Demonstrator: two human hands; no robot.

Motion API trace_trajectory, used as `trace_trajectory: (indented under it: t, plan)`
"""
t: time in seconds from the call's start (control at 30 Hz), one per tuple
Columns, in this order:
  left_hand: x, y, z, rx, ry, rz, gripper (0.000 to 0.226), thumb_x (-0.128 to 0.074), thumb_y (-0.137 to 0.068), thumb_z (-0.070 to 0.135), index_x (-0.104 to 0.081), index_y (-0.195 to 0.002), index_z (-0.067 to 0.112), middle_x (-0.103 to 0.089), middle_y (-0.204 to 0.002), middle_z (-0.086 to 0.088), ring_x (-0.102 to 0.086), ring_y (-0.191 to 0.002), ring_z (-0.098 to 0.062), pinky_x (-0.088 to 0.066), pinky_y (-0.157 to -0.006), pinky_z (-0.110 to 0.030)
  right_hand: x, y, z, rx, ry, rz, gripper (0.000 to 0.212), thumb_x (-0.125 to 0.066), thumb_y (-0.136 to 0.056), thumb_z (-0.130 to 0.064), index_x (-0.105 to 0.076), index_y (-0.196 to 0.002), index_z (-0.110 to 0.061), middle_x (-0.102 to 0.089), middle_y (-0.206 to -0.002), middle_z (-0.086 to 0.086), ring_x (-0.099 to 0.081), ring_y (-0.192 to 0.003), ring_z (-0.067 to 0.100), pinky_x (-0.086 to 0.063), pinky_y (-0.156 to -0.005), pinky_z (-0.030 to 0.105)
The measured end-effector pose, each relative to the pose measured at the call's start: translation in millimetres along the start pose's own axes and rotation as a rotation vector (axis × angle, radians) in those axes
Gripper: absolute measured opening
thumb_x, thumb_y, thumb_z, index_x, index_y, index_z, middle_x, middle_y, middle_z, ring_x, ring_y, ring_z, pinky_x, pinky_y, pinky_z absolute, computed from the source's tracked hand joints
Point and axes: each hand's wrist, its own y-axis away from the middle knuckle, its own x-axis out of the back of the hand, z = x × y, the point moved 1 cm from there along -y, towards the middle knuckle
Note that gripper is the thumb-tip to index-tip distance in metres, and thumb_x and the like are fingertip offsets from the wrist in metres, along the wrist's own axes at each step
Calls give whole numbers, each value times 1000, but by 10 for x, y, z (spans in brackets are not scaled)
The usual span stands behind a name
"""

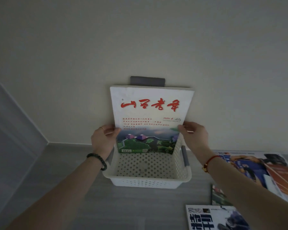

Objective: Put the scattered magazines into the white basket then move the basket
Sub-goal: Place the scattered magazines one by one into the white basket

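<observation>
A: What are the hands on?

B: One glossy white paper magazine (150, 113) with red brush lettering and a green landscape photo. The left hand (103, 140) pinches its left edge, thumb on the cover. The right hand (194, 136) pinches the right edge the same way.

A: And where is it?

B: It is tilted, with its lower edge down inside the white rectangular plastic basket (148, 178). I cannot tell whether it touches the bottom.

A: What is the basket like?

B: Its walls and bottom are perforated with rows of small round holes, and the rim is smooth and rolled. I count two grey padded side handles. One is clear on the right (184, 155); the other is half hidden by the left wrist.

A: How many other magazines are there?

B: Three, flat on the grey wood-grain floor (56, 180) to the right. One is a large blue-and-orange one (256, 170). One is a small sliver of a cover (219, 195). One is a white one with bold blue characters (214, 218).

A: Anything worn?

B: One dark beaded bracelet (98, 161) on the left wrist and one red cord (209, 161) on the right.
</observation>
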Motion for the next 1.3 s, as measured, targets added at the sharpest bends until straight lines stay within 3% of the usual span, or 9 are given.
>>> trace_trajectory:
  t: [0.13,0.23,0.47,0.6,0.77,0.93,1.1,1.2,1.3]
  plan:
    - [91,160,46,104,128,49,39,-69,-76,31,-59,-107,10,-64,-111,-9,-56,-90,-17,-52,-84,-35,355,117,-37,2,-34,-37,22,-63,-82,-18,-65,-102,-9,-69,-96,10,-65,-87,25,-53,-85,41]
    - [145,398,113,74,111,28,35,-67,-78,30,-59,-105,10,-62,-105,-4,-55,-88,-15,-44,-69,-24,758,280,14,11,-24,-59,11,-63,-82,-12,-66,-92,-11,-69,-87,12,-68,-80,28,-55,-81,45]
    - [-102,1364,397,-28,182,-227,24,-64,-82,23,-58,-103,12,-61,-92,0,-59,-91,-19,-50,-89,-40,1894,755,465,-97,50,-71,16,-63,-81,-4,-66,-96,-7,-68,-79,11,-66,-72,28,-57,-71,39]
    - [-454,1931,552,-56,171,-386,24,-64,-81,28,-56,-101,19,-60,-91,8,-59,-93,-16,-50,-83,-35,2450,1016,766,-162,33,-36,18,-63,-80,-2,-66,-97,-7,-64,-72,5,-63,-61,13,-54,-61,24]
    - [-1026,2655,750,-10,195,-485,28,-64,-81,30,-57,-106,18,-60,-91,10,-59,-88,-12,-50,-84,-34,3144,1255,1167,-245,33,12,16,-63,-78,0,-65,-90,-11,-67,-84,10,-65,-71,21,-54,-74,36]
    - [-1603,3228,979,7,189,-650,31,-60,-83,35,-54,-109,20,-58,-95,11,-54,-82,3,-43,-66,-13,3784,1392,1662,-320,147,4,20,-65,-76,-3,-66,-93,-14,-66,-94,4,-65,-81,22,-56,-73,35]
    - [-2140,3660,1132,41,161,-746,19,-57,-84,37,-54,-102,31,-57,-105,7,-55,-96,-11,-46,-80,-25,4309,1415,2199,-408,155,15,18,-67,-76,-4,-64,-90,-16,-65,-103,10,-61,-86,21,-52,-71,30]
    - [-2471,3859,1217,79,145,-771,34,-55,-85,36,-51,-116,23,-55,-112,6,-55,-94,-7,-48,-80,-23,4555,1357,2489,-432,183,30,32,-68,-77,-14,-59,-107,-14,-62,-110,11,-59,-87,20,-47,-62,25]
    - [-2787,4021,1248,121,101,-781,42,-55,-85,37,-49,-121,18,-54,-123,2,-53,-110,-17,-45,-96,-34,4680,1258,2724,-445,242,1,45,-67,-78,-20,-50,-119,-17,-53,-123,11,-54,-85,18,-46,-56,22]
